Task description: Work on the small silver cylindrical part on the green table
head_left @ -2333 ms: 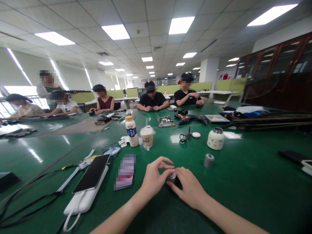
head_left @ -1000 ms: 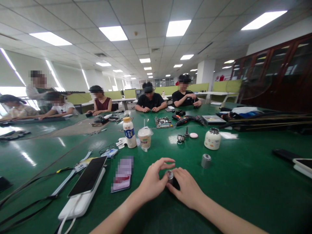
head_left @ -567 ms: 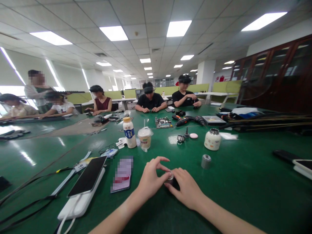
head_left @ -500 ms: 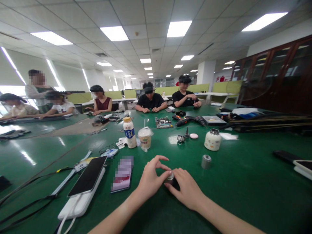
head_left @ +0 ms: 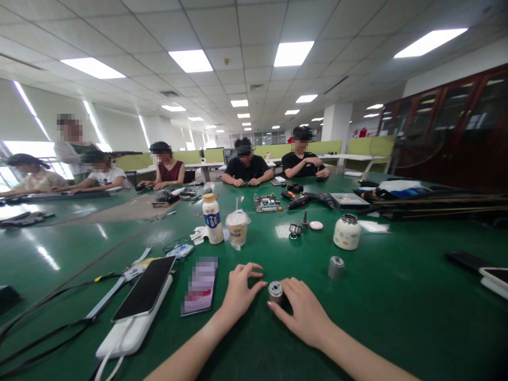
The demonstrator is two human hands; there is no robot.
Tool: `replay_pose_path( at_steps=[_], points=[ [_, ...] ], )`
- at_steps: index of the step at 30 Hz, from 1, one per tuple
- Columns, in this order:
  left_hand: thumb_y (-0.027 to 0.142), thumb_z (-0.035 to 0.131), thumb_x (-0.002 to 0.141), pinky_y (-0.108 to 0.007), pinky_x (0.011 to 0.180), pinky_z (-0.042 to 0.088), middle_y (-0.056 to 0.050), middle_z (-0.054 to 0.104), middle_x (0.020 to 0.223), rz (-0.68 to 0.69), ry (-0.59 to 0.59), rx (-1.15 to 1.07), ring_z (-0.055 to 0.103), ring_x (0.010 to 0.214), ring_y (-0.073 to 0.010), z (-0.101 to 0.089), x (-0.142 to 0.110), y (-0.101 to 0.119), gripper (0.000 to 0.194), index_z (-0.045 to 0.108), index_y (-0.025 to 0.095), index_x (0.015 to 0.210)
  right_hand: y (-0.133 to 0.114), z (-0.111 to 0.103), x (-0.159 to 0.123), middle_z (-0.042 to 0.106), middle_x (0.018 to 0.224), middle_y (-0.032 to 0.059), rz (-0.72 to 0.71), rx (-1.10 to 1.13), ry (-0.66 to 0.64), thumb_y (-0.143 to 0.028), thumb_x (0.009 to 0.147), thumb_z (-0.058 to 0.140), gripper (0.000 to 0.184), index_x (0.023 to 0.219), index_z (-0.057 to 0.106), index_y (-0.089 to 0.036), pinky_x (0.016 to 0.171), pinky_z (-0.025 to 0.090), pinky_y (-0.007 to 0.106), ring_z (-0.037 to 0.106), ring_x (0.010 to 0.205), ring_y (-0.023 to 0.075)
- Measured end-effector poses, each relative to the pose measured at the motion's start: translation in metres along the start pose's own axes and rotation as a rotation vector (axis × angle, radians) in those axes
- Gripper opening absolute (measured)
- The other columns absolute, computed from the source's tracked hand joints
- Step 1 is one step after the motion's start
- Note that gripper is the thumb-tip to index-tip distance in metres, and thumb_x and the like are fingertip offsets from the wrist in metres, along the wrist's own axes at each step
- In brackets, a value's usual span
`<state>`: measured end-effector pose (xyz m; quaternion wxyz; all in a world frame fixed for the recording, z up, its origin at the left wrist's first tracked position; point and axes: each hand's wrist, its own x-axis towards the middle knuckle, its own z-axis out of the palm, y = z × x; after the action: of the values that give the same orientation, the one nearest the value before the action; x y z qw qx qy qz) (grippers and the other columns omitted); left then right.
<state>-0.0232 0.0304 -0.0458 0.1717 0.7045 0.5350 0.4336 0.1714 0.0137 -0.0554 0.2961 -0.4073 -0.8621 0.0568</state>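
A small silver metal cylinder (head_left: 275, 292) stands upright on the green table, its round top with dark holes facing up. Around its right side curl the fingers and thumb of my right hand (head_left: 304, 311), which grips it. My left hand (head_left: 240, 290) is just to the left, fingers apart and curved, holding nothing, its thumb tip close to the cylinder. Farther right stands a second silver cylinder (head_left: 336, 268), away from both hands. Left of my left hand lies a phone (head_left: 200, 288) with its screen lit.
Beyond my hands stand a milk bottle (head_left: 213, 219), a lidded plastic cup (head_left: 237, 229) and a cream flask (head_left: 347, 233). A circuit board (head_left: 267, 202) and power drills (head_left: 305, 199) lie farther back. At left a dark-screened phone (head_left: 145, 288) rests on a white power bank. Several people sit across.
My left hand has come off the cylinder and moved left, uncovering the cylinder's top. My right hand stays around it. The whole view has shifted slightly.
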Motion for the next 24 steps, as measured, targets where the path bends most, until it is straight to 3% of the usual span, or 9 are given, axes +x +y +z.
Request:
replay_pose_path(
  at_steps=[4, 9, 19, 24],
  points=[
    [0.02, 0.071, 0.079, -0.04, 0.09, 0.048, -0.002, 0.079, 0.082, 0.002, 0.016, -0.081, 0.072, 0.089, -0.0243, -0.005, 0.005, 0.018, 0.016, 0.062, 0.021, 0.093, 0.001, 0.001, 0.0, 0.064, 0.095, 0.0059, 0.013, 0.004, -0.007, -0.035, 0.091, 0.06, 0.017, 0.099, 0.059, -0.02, 0.078, 0.045, 0.039, 0.057, 0.088, 0.0259],
    [0.018, 0.074, 0.076, -0.034, 0.085, 0.053, -0.003, 0.079, 0.082, 0.004, -0.106, -0.327, 0.075, 0.085, -0.0227, -0.01, 0.003, 0.043, 0.025, 0.059, 0.02, 0.097, 0.001, 0.002, -0.001, 0.065, 0.094, 0.005, 0.001, 0.014, 0.005, -0.032, 0.09, 0.061, 0.015, 0.099, 0.06, -0.02, 0.077, 0.044, 0.038, 0.057, 0.088, 0.0254],
    [0.012, 0.067, 0.079, -0.034, 0.091, 0.05, -0.002, 0.079, 0.086, 0.078, -0.199, -0.227, 0.074, 0.089, -0.0219, -0.013, -0.005, 0.053, 0.026, 0.06, 0.023, 0.102, 0.002, 0.005, -0.001, 0.065, 0.096, 0.0079, 0.007, -0.005, -0.013, -0.032, 0.09, 0.061, 0.015, 0.097, 0.061, -0.019, 0.08, 0.046, 0.041, 0.057, 0.091, 0.0277],
    [0.001, 0.059, 0.07, -0.035, 0.095, 0.046, -0.005, 0.07, 0.114, 0.168, -0.197, -0.185, 0.063, 0.109, -0.0233, -0.022, -0.004, 0.058, 0.047, 0.062, 0.023, 0.112, 0.001, 0.001, 0.0, 0.065, 0.101, 0.0083, 0.01, 0.021, -0.021, -0.034, 0.091, 0.06, 0.018, 0.101, 0.06, -0.019, 0.083, 0.045, 0.043, 0.057, 0.093, 0.028]
  ],
)
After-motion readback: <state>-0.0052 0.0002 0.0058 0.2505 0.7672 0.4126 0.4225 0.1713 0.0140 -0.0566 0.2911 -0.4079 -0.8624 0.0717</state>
